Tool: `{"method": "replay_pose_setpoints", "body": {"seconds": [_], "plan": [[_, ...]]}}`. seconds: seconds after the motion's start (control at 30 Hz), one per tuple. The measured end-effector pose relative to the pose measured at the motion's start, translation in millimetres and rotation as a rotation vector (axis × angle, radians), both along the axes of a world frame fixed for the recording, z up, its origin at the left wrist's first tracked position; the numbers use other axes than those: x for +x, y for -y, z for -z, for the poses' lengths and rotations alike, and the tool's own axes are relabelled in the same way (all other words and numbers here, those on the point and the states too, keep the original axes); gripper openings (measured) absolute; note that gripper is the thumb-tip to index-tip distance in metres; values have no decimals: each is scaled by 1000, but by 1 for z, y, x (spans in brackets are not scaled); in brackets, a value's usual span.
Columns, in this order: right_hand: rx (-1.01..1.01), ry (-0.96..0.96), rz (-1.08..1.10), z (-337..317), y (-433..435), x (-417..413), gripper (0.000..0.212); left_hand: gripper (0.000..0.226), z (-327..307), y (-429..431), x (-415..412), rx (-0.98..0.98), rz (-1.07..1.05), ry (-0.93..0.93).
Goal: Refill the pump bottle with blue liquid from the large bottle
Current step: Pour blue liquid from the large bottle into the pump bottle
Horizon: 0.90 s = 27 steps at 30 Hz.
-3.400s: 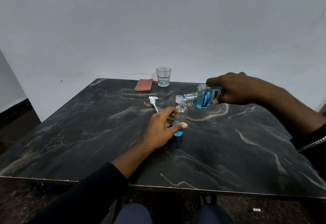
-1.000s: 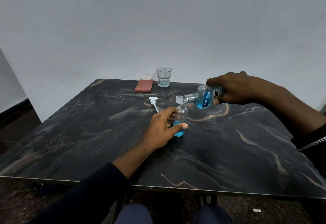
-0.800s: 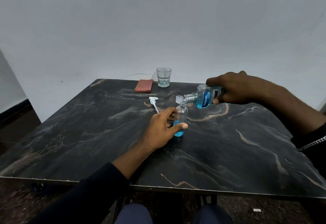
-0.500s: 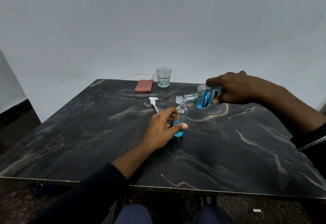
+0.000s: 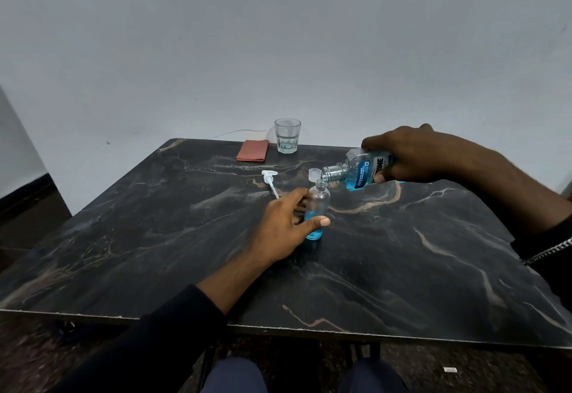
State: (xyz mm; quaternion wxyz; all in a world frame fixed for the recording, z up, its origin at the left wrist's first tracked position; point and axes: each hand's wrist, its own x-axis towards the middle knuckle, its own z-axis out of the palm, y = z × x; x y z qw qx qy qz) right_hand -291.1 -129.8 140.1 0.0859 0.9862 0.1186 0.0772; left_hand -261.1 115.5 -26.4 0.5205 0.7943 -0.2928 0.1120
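A small clear pump bottle [image 5: 318, 204] stands upright near the middle of the dark marble table [image 5: 402, 253], with blue liquid in its lower part. My left hand [image 5: 283, 227] grips it around the base. My right hand [image 5: 411, 153] holds the large bottle [image 5: 360, 170] of blue liquid tipped almost level, its open neck right over the small bottle's mouth. The white pump head [image 5: 270, 179] with its tube lies on the table behind my left hand. A small white cap [image 5: 313, 173] sits just behind the small bottle.
A drinking glass [image 5: 287, 135] stands at the table's far edge, with a folded reddish cloth [image 5: 252, 155] to its left. A thin wire runs along the wall behind them. A grey wall is close behind the table.
Both hands and both bottles have kept almost the same pose. The blue level in the small bottle looks slightly higher than in the earliest frame.
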Motion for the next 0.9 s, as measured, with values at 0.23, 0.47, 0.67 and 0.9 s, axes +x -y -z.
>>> {"method": "replay_pose_setpoints", "body": {"seconds": [0.23, 0.47, 0.67, 0.9], "plan": [[-9, -14, 7, -2, -4, -2, 25, 49, -1, 0, 0, 4, 0, -4], [-15, -18, 5, -3, -6, -4, 25, 48, -1, 0, -1, -6, -1, -1], [-17, -19, -2, -2, -5, -3, 26, 48, -1, 0, -1, -4, 3, -12], [-15, -17, 3, -3, -5, -2, 25, 47, -1, 1, -2, -28, 5, -8]]}}
